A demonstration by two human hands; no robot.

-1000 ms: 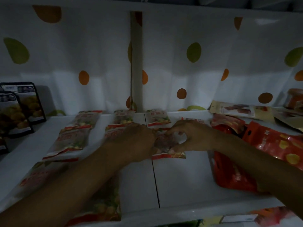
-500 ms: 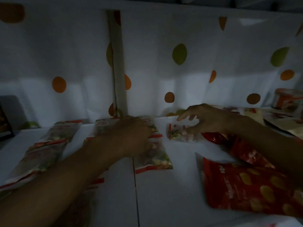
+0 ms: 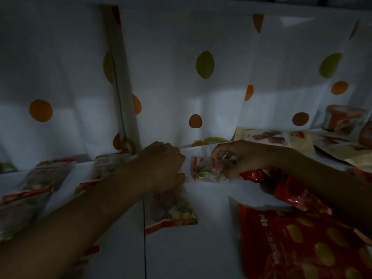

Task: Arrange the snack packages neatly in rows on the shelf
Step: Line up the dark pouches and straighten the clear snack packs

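Clear snack packets with red edges lie flat in rows on the white shelf (image 3: pixel 211 248). My left hand (image 3: pixel 163 166) lies knuckles-up over the far end of one packet (image 3: pixel 173 210) in the middle row; what its fingers do is hidden. My right hand (image 3: pixel 239 158) pinches a small packet (image 3: pixel 203 170) that lies sideways near the back of the shelf. More packets lie at the left (image 3: pixel 34 186) and behind my left forearm (image 3: pixel 106 166).
Large red bags with yellow spots lie at the right (image 3: pixel 298 240) and under my right forearm (image 3: pixel 289 190). Beige packets (image 3: pixel 267 137) and a red-lidded tub (image 3: pixel 342 119) stand at the back right. A dotted white cloth (image 3: pixel 201 87) hangs behind the shelf.
The view has shifted right and closer. My right hand left the middle packet, reached back and took hold of the small sideways packet. My left hand stays on the middle row.
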